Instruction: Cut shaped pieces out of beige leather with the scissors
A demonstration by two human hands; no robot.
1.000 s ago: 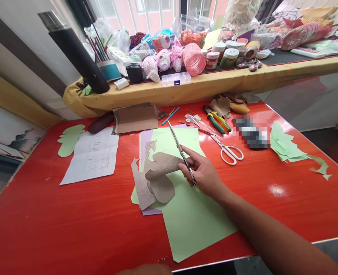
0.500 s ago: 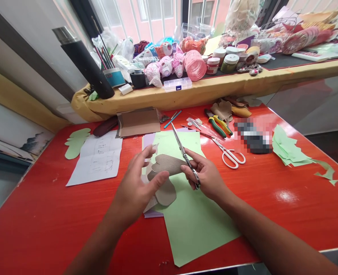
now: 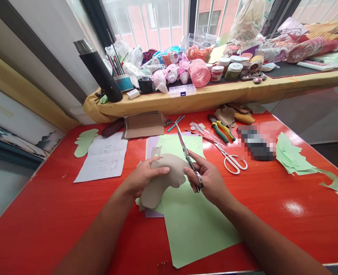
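My left hand [image 3: 142, 176] is closed on a beige leather-like cut piece [image 3: 163, 179], thumb on top, holding it just above the green paper sheet [image 3: 193, 217]. My right hand [image 3: 210, 179] grips a pair of metal scissors [image 3: 189, 158] by the handles; the blades are together and point up and away, along the right edge of the beige piece. More beige scraps and lilac sheets lie under the piece, partly hidden by my left hand.
On the red table [image 3: 43, 214] lie a white sheet with sketches [image 3: 104, 160], a green cut-out [image 3: 84, 141], brown cardboard [image 3: 144, 124], white-handled scissors [image 3: 232, 160], green-handled pliers [image 3: 222, 130] and green paper scraps [image 3: 292, 158]. A cluttered yellow ledge [image 3: 215, 93] with jars and a black flask [image 3: 98, 70] runs behind.
My left hand came up from below the frame, reached in, and now grips the beige piece. My right hand with the scissors stayed about where it was. The camera tilted slightly.
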